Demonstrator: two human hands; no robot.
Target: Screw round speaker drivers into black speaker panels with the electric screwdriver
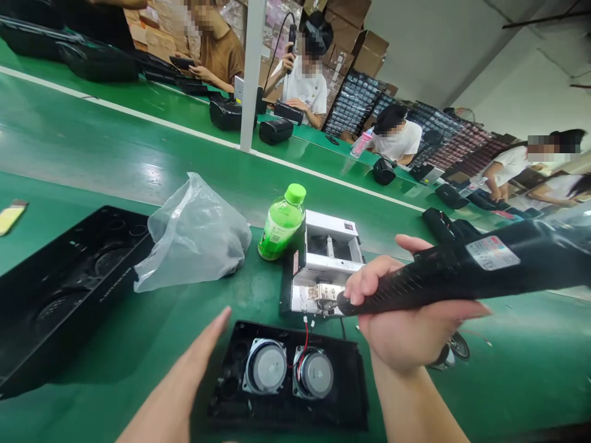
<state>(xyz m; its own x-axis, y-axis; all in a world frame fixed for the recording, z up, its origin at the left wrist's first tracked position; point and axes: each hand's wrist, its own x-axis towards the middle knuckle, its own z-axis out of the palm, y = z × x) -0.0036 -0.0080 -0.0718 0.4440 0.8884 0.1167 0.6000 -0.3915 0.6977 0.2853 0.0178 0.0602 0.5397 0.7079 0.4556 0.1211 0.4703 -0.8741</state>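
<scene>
My right hand (415, 338) is wrapped round a black electric screwdriver (415, 277) with a silver label. Its tip points left and down into the front of a white screw feeder (330, 271); whether it touches a screw cannot be made out. Below lies a black speaker panel (346, 394) with two round speaker drivers (268, 367) set in it and red wires rising from them. At the panel's left side is my left hand (194, 363), seen edge-on with a finger stretched out. It appears to hold nothing; most of its fingers are hidden.
A green-capped bottle (281, 224) stands against the feeder. Left of it are a crumpled plastic bag (198, 237) and a long black speaker housing (69, 289). Behind, a white post (252, 80) rises from the bench, with several co-workers and black speakers beyond.
</scene>
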